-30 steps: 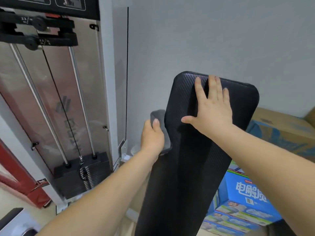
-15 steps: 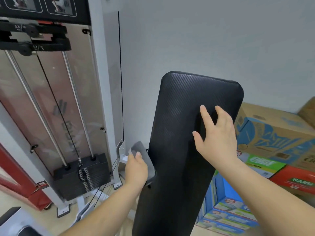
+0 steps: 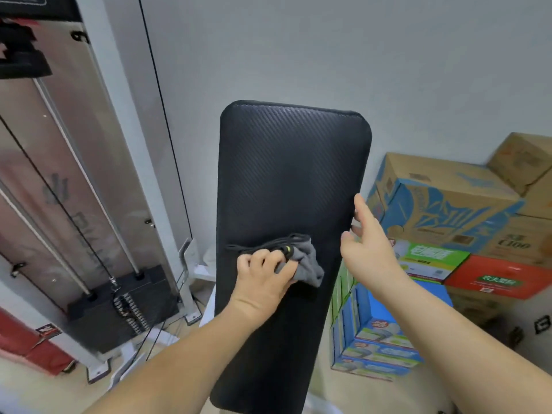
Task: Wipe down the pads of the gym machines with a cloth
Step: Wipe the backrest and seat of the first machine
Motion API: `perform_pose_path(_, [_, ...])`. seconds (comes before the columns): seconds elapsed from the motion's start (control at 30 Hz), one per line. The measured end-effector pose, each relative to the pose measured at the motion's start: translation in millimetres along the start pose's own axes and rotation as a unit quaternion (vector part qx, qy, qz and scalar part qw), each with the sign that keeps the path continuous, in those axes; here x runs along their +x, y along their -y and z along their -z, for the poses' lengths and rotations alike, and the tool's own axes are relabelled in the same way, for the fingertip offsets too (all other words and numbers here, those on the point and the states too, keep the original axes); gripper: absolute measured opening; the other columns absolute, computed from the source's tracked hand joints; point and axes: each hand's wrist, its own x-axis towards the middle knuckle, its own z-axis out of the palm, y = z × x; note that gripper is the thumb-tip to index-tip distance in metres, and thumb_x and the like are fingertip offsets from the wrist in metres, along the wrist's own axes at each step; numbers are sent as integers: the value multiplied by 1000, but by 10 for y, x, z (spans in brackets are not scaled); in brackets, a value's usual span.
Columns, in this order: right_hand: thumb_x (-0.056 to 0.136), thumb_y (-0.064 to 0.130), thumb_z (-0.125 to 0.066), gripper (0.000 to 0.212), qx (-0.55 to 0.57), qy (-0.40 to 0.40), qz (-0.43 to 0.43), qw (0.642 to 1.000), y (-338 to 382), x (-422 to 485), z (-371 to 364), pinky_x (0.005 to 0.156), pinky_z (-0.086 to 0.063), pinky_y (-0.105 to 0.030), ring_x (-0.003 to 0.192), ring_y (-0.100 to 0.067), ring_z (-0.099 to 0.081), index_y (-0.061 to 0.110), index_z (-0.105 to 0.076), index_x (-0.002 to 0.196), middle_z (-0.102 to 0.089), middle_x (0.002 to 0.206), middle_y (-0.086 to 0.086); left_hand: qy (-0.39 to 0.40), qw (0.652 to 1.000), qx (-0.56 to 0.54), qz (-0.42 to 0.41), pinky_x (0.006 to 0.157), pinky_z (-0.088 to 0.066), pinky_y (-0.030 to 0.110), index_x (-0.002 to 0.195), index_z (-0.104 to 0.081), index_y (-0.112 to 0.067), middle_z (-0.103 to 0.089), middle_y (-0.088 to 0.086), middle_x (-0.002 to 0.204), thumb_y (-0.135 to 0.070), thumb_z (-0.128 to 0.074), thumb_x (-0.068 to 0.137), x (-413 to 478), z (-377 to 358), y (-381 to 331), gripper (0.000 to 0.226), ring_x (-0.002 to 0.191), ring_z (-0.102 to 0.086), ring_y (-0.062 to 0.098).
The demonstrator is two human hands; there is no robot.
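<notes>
My left hand (image 3: 263, 274) grips the bunched grey cloth (image 3: 309, 264) on the middle of the pad (image 3: 292, 162). My right hand (image 3: 369, 245), loose and empty, sits at its right edge. Bunched so, the cloth may miss strips.

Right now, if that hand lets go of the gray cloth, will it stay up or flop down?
Probably flop: the gray cloth is bunched in soft folds under the left hand, so it looks limp. It likely weighs little, since one hand crumples it easily. On the steeply tilted black pad it would probably slide down.
</notes>
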Motion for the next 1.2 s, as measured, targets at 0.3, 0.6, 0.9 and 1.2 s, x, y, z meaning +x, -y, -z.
perform_pose_path(0.3, [105, 15, -50, 52, 69, 15, -55, 996, -214, -168, 58, 100, -56, -42, 105, -17, -64, 26, -42, 155, -59, 132, 9, -80, 996, -4, 39, 77, -37, 45, 110, -66, -24, -61, 4, 110, -33, -71, 87, 1181, 615, 259, 25, 96, -51, 31])
perform_pose_path(0.6, [99, 50, -60, 55, 162, 55, -210, 963, -427, -446, 64, 103, -55, -48, 121, -22, -62, 20, -54, 145, -62, 135, -2, 144, 941, -213, 221, 77, -53, 42, 121, -54, -23, -48, 1, 111, -37, -55, 102, 466, 585, -553, 24, 96, -51, 21])
perform_pose_path(0.9, [96, 43, -70, 29, 367, -21, -153, 917, -168, -318, 379, 93, -60, -47, 104, -22, -74, 28, -65, 121, -78, 112, -3, 213, 846, -468, 139, 107, -50, 36, 137, -63, -23, -62, -7, 132, -22, -52, 105, 1337, 1331, -661, 33, 121, -58, 7])
perform_pose_path(1.2, [98, 49, -56, 20, 225, -125, 28, 966, 274, 670, 681, 75, -51, -32, 104, -16, -65, 39, -59, 115, -67, 117, 2, 184, 979, 67, 64, 124, -19, 58, 163, 6, -19, 16, 18, 169, -60, -63, 93, 1772, 1036, -161, 107, 157, 6, 40])
